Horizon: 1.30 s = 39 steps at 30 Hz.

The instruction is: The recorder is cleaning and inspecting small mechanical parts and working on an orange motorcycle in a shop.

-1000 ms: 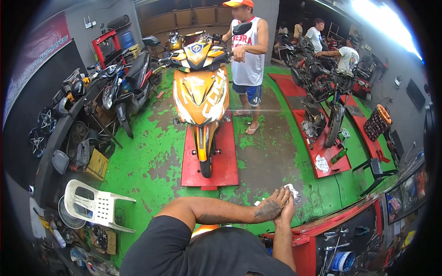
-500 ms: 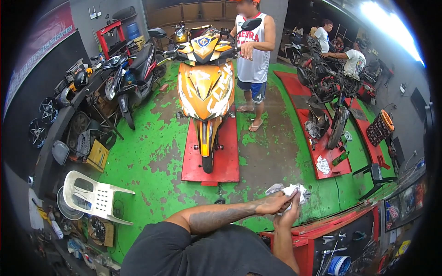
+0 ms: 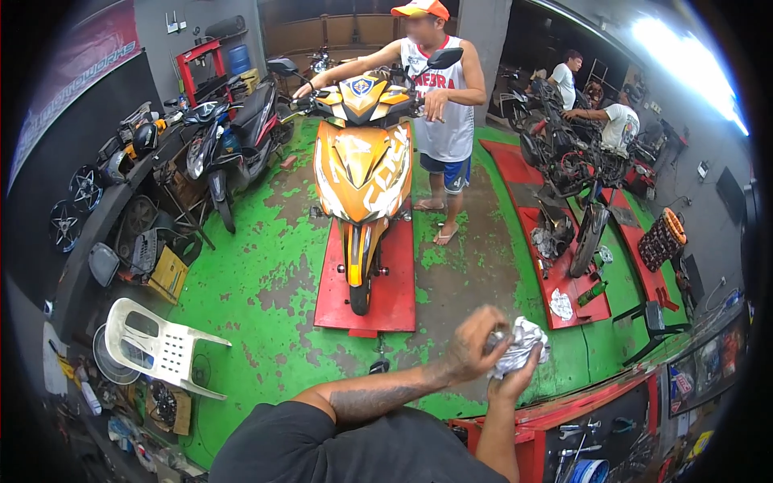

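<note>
A crumpled white rag [image 3: 522, 348] is bunched up in front of me, above the floor. My right hand [image 3: 515, 381] grips it from below, with the thumb along its side. Right beside the rag is my left hand [image 3: 473, 344], its fingers curled closed and slightly blurred. Something greyish shows at those fingertips, but I cannot tell whether it is a separate piece or part of the rag.
An orange scooter [image 3: 361, 173] stands on a red lift platform [image 3: 334, 310], with a person [image 3: 451, 97] touching its handlebar. A white plastic chair [image 3: 165, 342] is at left. Tools hang on a red-framed cart [image 3: 535, 451] at lower right. A partly stripped motorcycle [image 3: 592, 229] stands beyond.
My left hand has shifted up and apart from my right, fingers now curled. The rag is more spread in my right hand. The person by the scooter has reached an arm across to its far handlebar.
</note>
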Tool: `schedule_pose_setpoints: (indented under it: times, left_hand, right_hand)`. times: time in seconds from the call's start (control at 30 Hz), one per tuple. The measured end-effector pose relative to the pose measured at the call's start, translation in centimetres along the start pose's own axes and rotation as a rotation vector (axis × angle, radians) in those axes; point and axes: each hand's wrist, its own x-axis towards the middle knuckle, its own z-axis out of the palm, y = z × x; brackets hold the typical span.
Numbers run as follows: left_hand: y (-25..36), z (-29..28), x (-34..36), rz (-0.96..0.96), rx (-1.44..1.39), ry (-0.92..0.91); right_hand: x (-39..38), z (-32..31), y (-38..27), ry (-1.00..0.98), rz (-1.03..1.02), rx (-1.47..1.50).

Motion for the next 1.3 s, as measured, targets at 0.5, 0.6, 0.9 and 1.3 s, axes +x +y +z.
schedule_pose_setpoints:
  times: [0.5, 0.6, 0.9, 1.3]
  left_hand:
    - [-1.2, 3.6, -0.4, 0.545, 0.256, -0.047]
    - [-0.6, 3.5, -0.9, 0.489, -0.009, -0.042]
    - [2.1, 1.7, 2.7, 0.444, 0.292, 0.135]
    - [-2.0, -0.4, -4.0, 0.391, 0.2, -0.178]
  right_hand:
    - [1.0, -2.5, 2.1, -0.212, 0.021, 0.1]
    - [2.3, -5.3, 1.2, -0.326, 0.075, 0.16]
    - [-2.7, 3.8, 1.7, 0.074, -0.265, -0.094]
    - [-1.5, -0.6, -1.7, 0.026, 0.131, -0.024]
